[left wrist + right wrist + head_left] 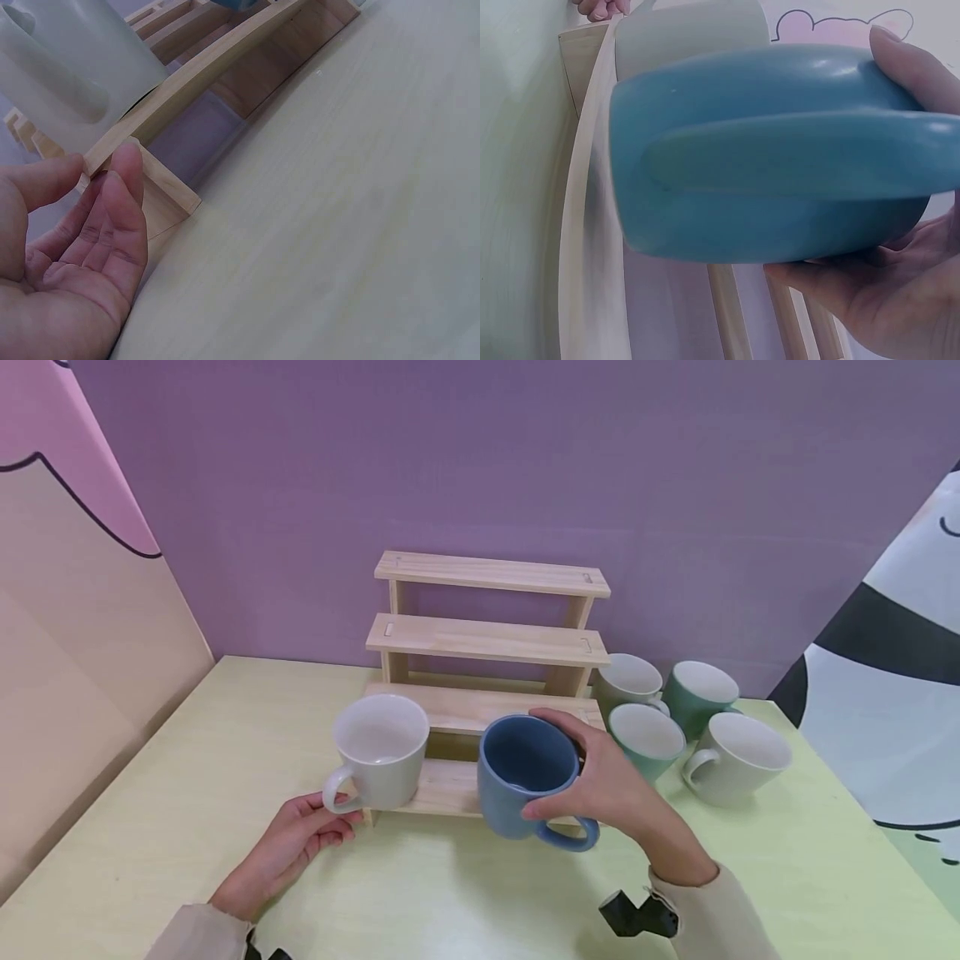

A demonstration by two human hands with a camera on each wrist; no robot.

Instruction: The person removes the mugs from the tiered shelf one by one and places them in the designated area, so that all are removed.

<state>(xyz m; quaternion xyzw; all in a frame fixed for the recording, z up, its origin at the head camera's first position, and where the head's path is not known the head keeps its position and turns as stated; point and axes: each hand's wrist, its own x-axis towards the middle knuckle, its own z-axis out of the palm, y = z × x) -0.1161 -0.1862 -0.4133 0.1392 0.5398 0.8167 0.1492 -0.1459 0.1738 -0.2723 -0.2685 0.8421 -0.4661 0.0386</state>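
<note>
My right hand (611, 781) grips a blue mug (498, 802) around its body, thumb in front and fingers behind. The mug is tilted slightly, over the lowest step of a wooden stepped rack (491, 637), its handle pointing to the front right. In the right wrist view that mug (780, 157) fills most of the picture. A white mug (386, 768) stands at the left end of the lowest step, handle towards the front left. Just below that handle, my left hand (288, 847) pinches the corner of the step's board (120, 146) between thumb and fingers.
Right of the rack, on the pale table (225, 735), stand a grey-white mug (618, 689), a dark green mug (686, 714), a light green mug (656, 760) and a white mug (738, 777). A purple wall (487, 460) rises behind the rack.
</note>
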